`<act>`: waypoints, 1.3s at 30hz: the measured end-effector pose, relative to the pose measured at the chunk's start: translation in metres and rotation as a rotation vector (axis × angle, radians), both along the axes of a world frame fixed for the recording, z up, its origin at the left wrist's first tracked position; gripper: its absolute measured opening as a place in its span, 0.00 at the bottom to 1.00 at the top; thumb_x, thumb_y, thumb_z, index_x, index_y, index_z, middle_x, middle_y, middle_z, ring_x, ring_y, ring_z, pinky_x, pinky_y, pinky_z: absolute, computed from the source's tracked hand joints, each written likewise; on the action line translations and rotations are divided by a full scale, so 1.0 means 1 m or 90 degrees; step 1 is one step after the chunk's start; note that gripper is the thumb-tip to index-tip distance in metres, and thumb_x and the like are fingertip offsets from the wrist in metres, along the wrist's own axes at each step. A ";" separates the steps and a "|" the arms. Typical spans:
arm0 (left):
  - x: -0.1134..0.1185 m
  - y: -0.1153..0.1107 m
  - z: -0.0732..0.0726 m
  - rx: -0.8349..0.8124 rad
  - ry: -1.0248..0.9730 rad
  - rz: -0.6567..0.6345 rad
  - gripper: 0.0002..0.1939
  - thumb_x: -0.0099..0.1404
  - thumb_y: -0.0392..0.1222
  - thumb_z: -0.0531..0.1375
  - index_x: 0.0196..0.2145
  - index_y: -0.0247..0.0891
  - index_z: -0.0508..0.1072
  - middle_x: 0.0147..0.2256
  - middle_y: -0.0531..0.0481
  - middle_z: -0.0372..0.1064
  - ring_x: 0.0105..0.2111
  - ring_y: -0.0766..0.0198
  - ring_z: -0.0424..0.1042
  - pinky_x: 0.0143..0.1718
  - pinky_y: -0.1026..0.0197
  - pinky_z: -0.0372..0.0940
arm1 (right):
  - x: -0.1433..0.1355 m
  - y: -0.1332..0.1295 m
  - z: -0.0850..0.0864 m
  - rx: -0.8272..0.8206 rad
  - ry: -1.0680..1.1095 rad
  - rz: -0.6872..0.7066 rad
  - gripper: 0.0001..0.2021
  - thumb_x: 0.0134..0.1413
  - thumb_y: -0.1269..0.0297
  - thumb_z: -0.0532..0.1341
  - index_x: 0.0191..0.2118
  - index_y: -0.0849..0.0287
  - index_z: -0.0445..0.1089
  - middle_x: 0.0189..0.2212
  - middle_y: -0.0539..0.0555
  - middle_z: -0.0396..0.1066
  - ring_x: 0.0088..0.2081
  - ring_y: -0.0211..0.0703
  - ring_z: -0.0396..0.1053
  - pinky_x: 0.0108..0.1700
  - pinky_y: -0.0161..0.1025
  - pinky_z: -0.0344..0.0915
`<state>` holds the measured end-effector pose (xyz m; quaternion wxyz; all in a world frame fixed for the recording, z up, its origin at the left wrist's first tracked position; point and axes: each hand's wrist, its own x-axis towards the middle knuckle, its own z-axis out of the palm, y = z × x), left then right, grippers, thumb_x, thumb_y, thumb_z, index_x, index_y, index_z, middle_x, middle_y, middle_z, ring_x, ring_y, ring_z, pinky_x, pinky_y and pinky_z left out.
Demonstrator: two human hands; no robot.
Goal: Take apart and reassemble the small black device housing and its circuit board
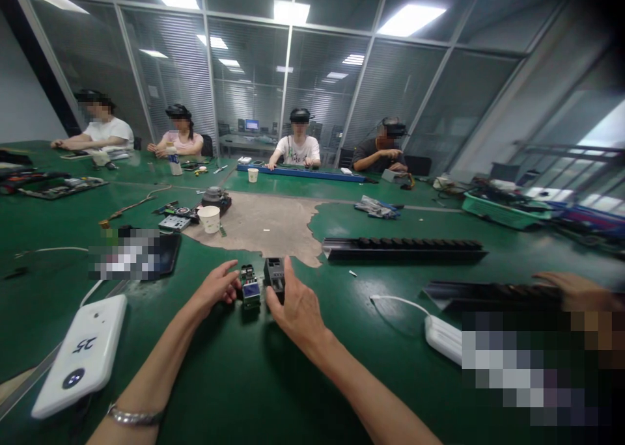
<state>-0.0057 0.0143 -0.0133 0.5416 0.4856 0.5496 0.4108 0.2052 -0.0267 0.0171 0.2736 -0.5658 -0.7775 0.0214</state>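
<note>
My right hand (299, 305) has its thumb and index finger around a small black plastic housing (275, 277) with slots in its top. Just left of the housing sits a green circuit board module (250, 290) with a small bluish screen-like square on it. Beside that module is my left hand (219, 290), with its fingers apart and partly bent; the fingertips come up to the module's left edge. Whether they touch it I cannot tell. A metal bracelet (135, 416) is on my left wrist.
Ahead lie a long black rail (405, 250), a paper cup (209, 219), dismantled parts (174, 223) and gloves (375, 207). A white power bank (81, 354) lies at left, a white device with a cable (442, 337) at right. Another person's hand (581, 289) touches a second rail. Several people sit opposite.
</note>
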 end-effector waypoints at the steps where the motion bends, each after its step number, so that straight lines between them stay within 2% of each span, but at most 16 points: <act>1: 0.000 0.000 0.000 0.000 -0.008 -0.001 0.35 0.62 0.47 0.56 0.63 0.35 0.48 0.28 0.51 0.68 0.19 0.71 0.66 0.18 0.69 0.59 | 0.002 -0.002 -0.003 -0.013 -0.009 -0.006 0.36 0.58 0.57 0.51 0.65 0.67 0.33 0.43 0.62 0.70 0.39 0.49 0.71 0.41 0.42 0.65; 6: 0.000 0.000 -0.003 -0.010 -0.049 0.005 0.36 0.62 0.45 0.57 0.63 0.36 0.47 0.28 0.51 0.68 0.19 0.72 0.65 0.18 0.70 0.58 | 0.005 -0.011 -0.014 -0.054 -0.037 -0.011 0.37 0.59 0.56 0.51 0.65 0.66 0.32 0.43 0.63 0.69 0.41 0.50 0.70 0.42 0.43 0.64; 10: 0.000 0.001 -0.003 -0.016 -0.049 0.014 0.37 0.62 0.44 0.56 0.64 0.36 0.44 0.27 0.51 0.68 0.19 0.72 0.64 0.18 0.70 0.57 | 0.005 -0.014 -0.019 -0.048 -0.026 0.000 0.37 0.58 0.54 0.53 0.65 0.66 0.34 0.44 0.64 0.68 0.44 0.51 0.68 0.45 0.43 0.63; 15: 0.002 -0.001 -0.002 -0.007 -0.023 0.018 0.37 0.62 0.43 0.55 0.64 0.36 0.43 0.27 0.52 0.67 0.18 0.72 0.64 0.19 0.70 0.58 | 0.003 -0.011 -0.023 -0.038 -0.006 0.011 0.37 0.58 0.57 0.53 0.65 0.66 0.34 0.42 0.62 0.69 0.41 0.51 0.68 0.44 0.44 0.64; 18: 0.002 -0.001 0.000 -0.004 -0.020 0.016 0.36 0.62 0.42 0.55 0.64 0.35 0.44 0.27 0.52 0.67 0.18 0.72 0.64 0.18 0.69 0.58 | 0.001 -0.005 -0.018 -0.028 0.021 0.012 0.34 0.58 0.59 0.52 0.65 0.66 0.37 0.45 0.62 0.68 0.41 0.51 0.69 0.44 0.44 0.64; 22: 0.002 -0.003 0.003 -0.008 -0.024 0.009 0.34 0.63 0.42 0.55 0.63 0.33 0.47 0.27 0.51 0.68 0.18 0.72 0.64 0.18 0.69 0.58 | -0.008 -0.001 0.002 0.035 0.084 0.068 0.34 0.58 0.60 0.51 0.65 0.66 0.36 0.52 0.64 0.63 0.49 0.50 0.65 0.49 0.43 0.63; 24: 0.002 -0.003 0.004 -0.014 -0.024 0.007 0.33 0.63 0.42 0.55 0.62 0.33 0.48 0.27 0.51 0.68 0.18 0.72 0.65 0.18 0.69 0.59 | -0.016 -0.001 0.010 0.045 0.088 0.084 0.35 0.58 0.59 0.51 0.65 0.66 0.35 0.53 0.64 0.63 0.49 0.50 0.66 0.48 0.43 0.63; 26: 0.000 -0.002 0.002 -0.017 -0.018 0.007 0.33 0.63 0.42 0.55 0.62 0.33 0.49 0.26 0.51 0.67 0.18 0.71 0.65 0.19 0.68 0.61 | -0.025 -0.001 0.015 0.027 0.065 0.084 0.35 0.58 0.58 0.52 0.65 0.66 0.36 0.49 0.63 0.66 0.45 0.50 0.68 0.46 0.43 0.64; 32: -0.008 0.004 -0.007 -0.022 0.030 0.051 0.33 0.61 0.41 0.56 0.61 0.33 0.51 0.24 0.52 0.67 0.19 0.69 0.67 0.20 0.67 0.63 | -0.049 -0.001 0.014 -0.032 -0.029 0.060 0.36 0.58 0.55 0.51 0.65 0.68 0.35 0.43 0.65 0.69 0.42 0.51 0.69 0.43 0.44 0.63; 39: -0.014 0.005 -0.010 -0.007 0.065 0.064 0.31 0.60 0.40 0.55 0.60 0.34 0.54 0.28 0.50 0.69 0.19 0.69 0.67 0.20 0.67 0.64 | -0.052 -0.001 0.005 -0.051 -0.057 0.057 0.40 0.55 0.53 0.53 0.65 0.68 0.33 0.40 0.63 0.70 0.39 0.53 0.70 0.41 0.46 0.63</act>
